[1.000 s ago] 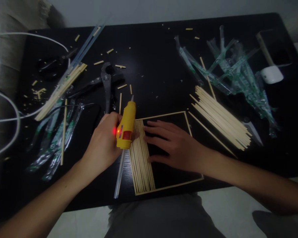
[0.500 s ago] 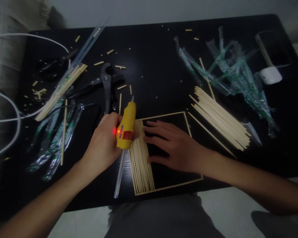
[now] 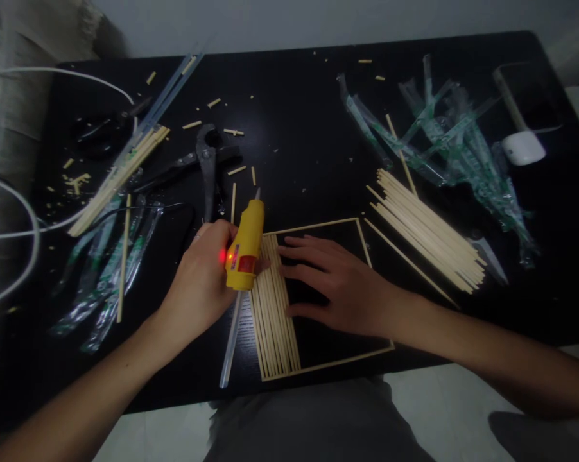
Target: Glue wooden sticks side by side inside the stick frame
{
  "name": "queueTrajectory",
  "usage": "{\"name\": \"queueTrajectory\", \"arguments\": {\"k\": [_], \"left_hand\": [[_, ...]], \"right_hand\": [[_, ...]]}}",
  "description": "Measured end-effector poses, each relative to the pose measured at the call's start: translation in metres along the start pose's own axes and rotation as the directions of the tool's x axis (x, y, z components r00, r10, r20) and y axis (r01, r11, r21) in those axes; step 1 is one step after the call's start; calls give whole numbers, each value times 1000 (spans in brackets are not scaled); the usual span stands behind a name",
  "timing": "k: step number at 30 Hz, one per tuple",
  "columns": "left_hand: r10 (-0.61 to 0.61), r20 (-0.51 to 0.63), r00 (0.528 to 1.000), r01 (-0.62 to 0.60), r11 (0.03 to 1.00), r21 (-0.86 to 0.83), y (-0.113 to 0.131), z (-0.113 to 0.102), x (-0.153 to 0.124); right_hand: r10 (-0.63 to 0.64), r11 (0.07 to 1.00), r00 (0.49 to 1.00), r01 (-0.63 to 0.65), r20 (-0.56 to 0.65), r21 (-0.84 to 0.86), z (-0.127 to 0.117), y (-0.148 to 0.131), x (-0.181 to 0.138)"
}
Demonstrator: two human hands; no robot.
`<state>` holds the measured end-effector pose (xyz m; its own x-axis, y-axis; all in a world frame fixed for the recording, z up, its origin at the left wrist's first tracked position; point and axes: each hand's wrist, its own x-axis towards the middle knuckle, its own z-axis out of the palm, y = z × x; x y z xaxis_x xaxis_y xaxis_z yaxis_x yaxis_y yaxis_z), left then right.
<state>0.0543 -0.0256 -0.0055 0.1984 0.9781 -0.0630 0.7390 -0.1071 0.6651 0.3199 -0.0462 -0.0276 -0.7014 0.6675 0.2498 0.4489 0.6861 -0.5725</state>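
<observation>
My left hand [image 3: 205,260] is wrapped round a yellow glue gun [image 3: 249,237], its nozzle pointing away from me and a small red light glowing on its side. A clear glue stick [image 3: 232,343] sticks out of its back end. Under and beside the gun lies a thin rectangular frame of sticks [image 3: 328,367]. A row of wooden sticks [image 3: 277,327] lies side by side along the frame's left part. My right hand [image 3: 340,282] rests palm down over the frame, fingers apart, fingertips touching the right edge of that row.
A pile of loose sticks [image 3: 427,234] lies to the right, with a scissor blade [image 3: 490,256] beside it. Torn plastic wrappers [image 3: 463,128], a phone [image 3: 527,96] and a white case [image 3: 524,148] sit behind. Pliers [image 3: 207,160], more sticks [image 3: 119,183] and a white cable [image 3: 34,231] are at left.
Neither hand visibly shifts; the glue gun and the row of sticks stay in place. The whole view moves only very slightly.
</observation>
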Motion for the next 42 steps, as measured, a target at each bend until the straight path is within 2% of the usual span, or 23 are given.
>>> {"name": "queueTrajectory", "arguments": {"k": [12,15,17,19,22,23,24,28,30,32,35,37,39,42], "left_hand": [[53,-17,998,-53,998,21,-8,2,-1],[68,-36,997,-68,998,4,-11,2,-1],[90,-69,993,-92,995,-26,-15,2,-2],[112,-117,987,-118,992,-48,-19,1,-2],[135,-199,971,-149,987,-55,-23,0,-2],[145,-222,964,-160,986,-51,-23,-1,-2],[157,-239,958,-173,984,-47,-23,-2,-2],[207,-282,937,-224,974,-25,-20,-6,0],[224,-311,924,-243,970,-25,-20,-7,1],[219,-334,917,-244,969,-33,-21,-8,3],[177,-366,914,-210,976,-53,-23,-10,4],[140,-393,909,-183,980,-74,-25,-11,5],[101,-411,906,-158,982,-106,-27,-11,5],[2,-408,913,-100,971,-217,-29,-10,5]], "right_hand": [[19,997,1000,-18,-12,73,-2,2,0],[45,993,998,-40,-44,115,-12,0,2],[109,990,988,-99,-106,100,-26,-2,2],[216,976,961,-216,-175,18,-43,-3,0],[366,905,884,-411,-291,-112,-73,1,-11],[416,875,862,-466,-290,-129,-82,3,-17],[458,850,845,-507,-278,-143,-90,6,-22],[627,755,775,-629,-78,-183,-104,16,-44],[671,711,739,-663,-54,-236,-100,19,-51],[689,674,720,-677,-79,-294,-91,20,-55],[689,636,717,-668,-106,-386,-79,18,-57],[675,648,733,-645,-87,-406,-81,13,-54],[622,705,779,-603,-85,-373,-90,6,-48],[470,810,857,-514,-211,-283,-111,-10,-35]]}}
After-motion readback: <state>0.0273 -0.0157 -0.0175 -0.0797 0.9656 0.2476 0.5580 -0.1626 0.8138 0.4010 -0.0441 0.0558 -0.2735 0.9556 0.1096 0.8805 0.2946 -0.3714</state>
